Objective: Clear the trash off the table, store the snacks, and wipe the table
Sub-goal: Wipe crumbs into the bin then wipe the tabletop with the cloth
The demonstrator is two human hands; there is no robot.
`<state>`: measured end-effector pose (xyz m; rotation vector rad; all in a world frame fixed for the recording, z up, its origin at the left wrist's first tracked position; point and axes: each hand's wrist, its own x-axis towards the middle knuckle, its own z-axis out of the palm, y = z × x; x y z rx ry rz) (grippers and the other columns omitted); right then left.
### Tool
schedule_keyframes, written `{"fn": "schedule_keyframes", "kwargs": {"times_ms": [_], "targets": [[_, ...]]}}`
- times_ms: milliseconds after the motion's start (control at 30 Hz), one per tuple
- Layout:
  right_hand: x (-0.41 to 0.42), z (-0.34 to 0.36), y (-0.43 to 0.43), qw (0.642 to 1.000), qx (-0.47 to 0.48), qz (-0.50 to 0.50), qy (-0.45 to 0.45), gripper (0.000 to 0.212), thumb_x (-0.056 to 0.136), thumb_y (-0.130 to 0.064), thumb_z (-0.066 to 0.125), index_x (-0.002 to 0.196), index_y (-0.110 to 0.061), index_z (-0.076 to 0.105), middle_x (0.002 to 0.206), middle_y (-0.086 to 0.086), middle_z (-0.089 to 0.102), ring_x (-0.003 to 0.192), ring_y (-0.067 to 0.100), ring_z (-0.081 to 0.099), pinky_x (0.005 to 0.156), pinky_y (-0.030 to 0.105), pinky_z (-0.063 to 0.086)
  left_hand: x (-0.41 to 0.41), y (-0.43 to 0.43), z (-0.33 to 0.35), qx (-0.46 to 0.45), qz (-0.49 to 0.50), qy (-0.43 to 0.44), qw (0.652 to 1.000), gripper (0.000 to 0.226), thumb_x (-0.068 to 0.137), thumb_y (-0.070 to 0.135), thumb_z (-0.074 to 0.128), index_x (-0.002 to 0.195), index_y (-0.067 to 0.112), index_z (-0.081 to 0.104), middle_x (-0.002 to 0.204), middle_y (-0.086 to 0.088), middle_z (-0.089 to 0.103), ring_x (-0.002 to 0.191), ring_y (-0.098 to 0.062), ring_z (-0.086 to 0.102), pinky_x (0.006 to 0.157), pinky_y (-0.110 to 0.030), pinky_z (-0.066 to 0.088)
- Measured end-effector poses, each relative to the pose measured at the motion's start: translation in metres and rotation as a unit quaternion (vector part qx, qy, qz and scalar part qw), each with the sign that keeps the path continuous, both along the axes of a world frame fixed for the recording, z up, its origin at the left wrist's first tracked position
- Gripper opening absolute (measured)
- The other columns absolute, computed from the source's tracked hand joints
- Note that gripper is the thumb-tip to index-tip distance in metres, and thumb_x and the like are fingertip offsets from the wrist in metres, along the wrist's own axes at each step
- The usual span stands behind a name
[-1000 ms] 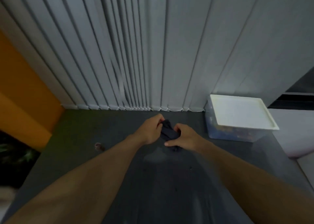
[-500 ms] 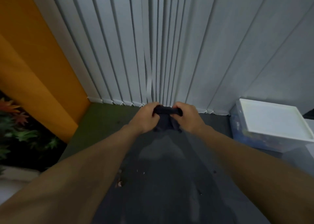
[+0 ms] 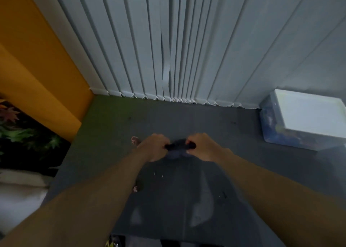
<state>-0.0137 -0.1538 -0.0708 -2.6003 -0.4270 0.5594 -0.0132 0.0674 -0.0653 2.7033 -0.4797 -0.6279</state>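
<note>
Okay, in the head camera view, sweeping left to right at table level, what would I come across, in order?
Leafy plant beside the table → small pink scrap → left hand → dark cloth, gripped by both hands → right hand → white-lidded box at the right edge.

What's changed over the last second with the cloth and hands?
The left hand and right hand have drawn the dark cloth back toward the person, away from the blinds it reached half a second ago. Both keep gripping it. The white-lidded box stays put on the right of the table.
</note>
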Motion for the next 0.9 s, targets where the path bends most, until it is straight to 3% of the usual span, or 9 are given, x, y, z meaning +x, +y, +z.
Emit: {"fn": "schedule_keyframes", "kwargs": {"times_ms": [133,200,300,400,500,667,900], "targets": [[-0.014,-0.033,0.000,0.997,0.004,-0.013,0.073,0.016,0.083,-0.027,0.072,0.094,-0.030,0.062,0.099,-0.002,0.065,0.090,0.018,0.061,0.073,0.028,0.043,-0.016,0.005,-0.033,0.005,0.001,0.054,0.999,0.004,0.076,0.022,0.054,0.073,0.023,0.052,0.095,-0.009,0.068,0.090,-0.033,0.064,0.070,-0.035,0.050],[-0.013,-0.042,0.001,0.995,0.026,-0.068,0.070,0.015,0.083,-0.025,0.070,0.094,-0.030,0.062,0.097,-0.002,0.067,0.094,0.021,0.064,0.076,0.030,0.048,-0.014,0.006,-0.043,-0.011,0.024,0.055,0.998,0.008,0.078,0.023,0.053,0.073,0.026,0.048,0.097,-0.010,0.068,0.093,-0.035,0.064,0.071,-0.036,0.050],[-0.008,-0.052,0.006,0.993,0.008,-0.114,0.022,0.025,0.089,-0.025,0.064,0.114,-0.021,0.063,0.110,0.005,0.069,0.103,0.027,0.063,0.083,0.033,0.049,-0.007,0.007,-0.051,-0.042,0.080,0.043,0.995,0.004,0.079,0.022,0.047,0.080,0.024,0.051,0.102,-0.011,0.068,0.098,-0.036,0.063,0.078,-0.041,0.051],[-0.007,-0.057,0.012,0.992,0.009,-0.123,-0.013,0.046,0.091,-0.028,0.064,0.134,-0.019,0.052,0.129,0.006,0.060,0.118,0.027,0.056,0.096,0.035,0.046,-0.002,0.010,-0.062,-0.041,0.114,0.036,0.992,0.035,0.089,0.023,0.049,0.123,0.021,0.058,0.130,-0.008,0.059,0.121,-0.031,0.055,0.100,-0.041,0.045],[-0.007,-0.066,0.019,1.000,-0.017,-0.021,-0.005,0.066,0.091,-0.038,0.063,0.150,-0.022,0.037,0.152,0.005,0.039,0.137,0.027,0.039,0.112,0.041,0.035,-0.003,0.014,-0.069,-0.013,0.096,0.044,0.994,0.061,0.095,0.028,0.049,0.152,0.017,0.032,0.155,-0.008,0.037,0.141,-0.029,0.036,0.114,-0.042,0.032],[-0.015,-0.090,0.033,0.988,-0.125,0.058,0.075,0.068,0.100,-0.047,0.047,0.157,-0.026,0.018,0.166,0.005,0.002,0.151,0.030,0.001,0.121,0.046,0.017,-0.010,0.019,-0.073,0.057,0.053,0.085,0.993,0.065,0.101,0.035,0.039,0.158,0.019,0.013,0.165,-0.006,0.009,0.150,-0.027,0.015,0.120,-0.043,0.022],[-0.009,-0.075,0.038,0.990,-0.121,0.021,0.068,0.066,0.101,-0.048,0.042,0.158,-0.027,0.016,0.166,0.002,0.005,0.152,0.030,0.002,0.120,0.048,0.019,-0.016,0.027,-0.064,0.097,0.042,0.086,0.991,0.064,0.103,0.037,0.034,0.158,0.018,0.011,0.166,-0.009,0.006,0.150,-0.029,0.013,0.121,-0.044,0.018]]}}
